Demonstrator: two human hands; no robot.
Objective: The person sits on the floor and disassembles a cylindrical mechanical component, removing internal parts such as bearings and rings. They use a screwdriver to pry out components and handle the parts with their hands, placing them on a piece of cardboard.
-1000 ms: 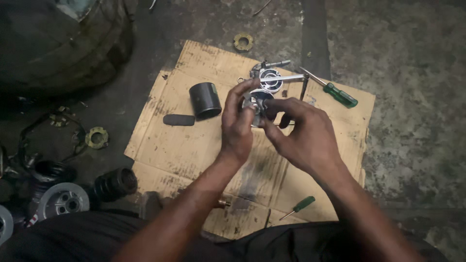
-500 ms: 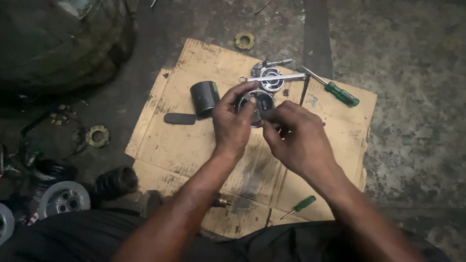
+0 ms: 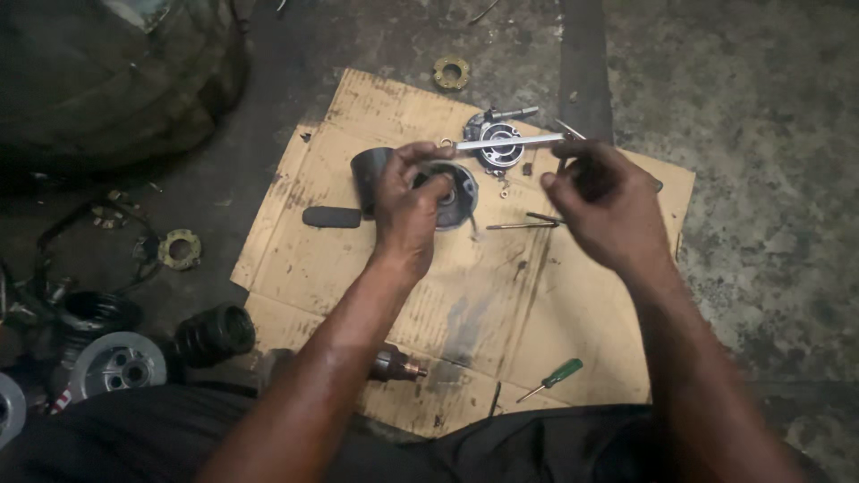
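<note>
Gripping a round metal housing (image 3: 455,192) over the cardboard sheet (image 3: 358,259), the left hand (image 3: 410,210) is closing its fingers around the part's rim. The right hand (image 3: 608,206) is pinching the end of a long thin metal rod (image 3: 508,141), which is pointing left above the housing. A green-handled screwdriver (image 3: 553,377) is lying near the cardboard's lower edge

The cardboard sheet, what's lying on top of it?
On the cardboard sheet: a black cylinder, a round metal plate, thin rods, a green screwdriver. Forearms cover some.
</note>
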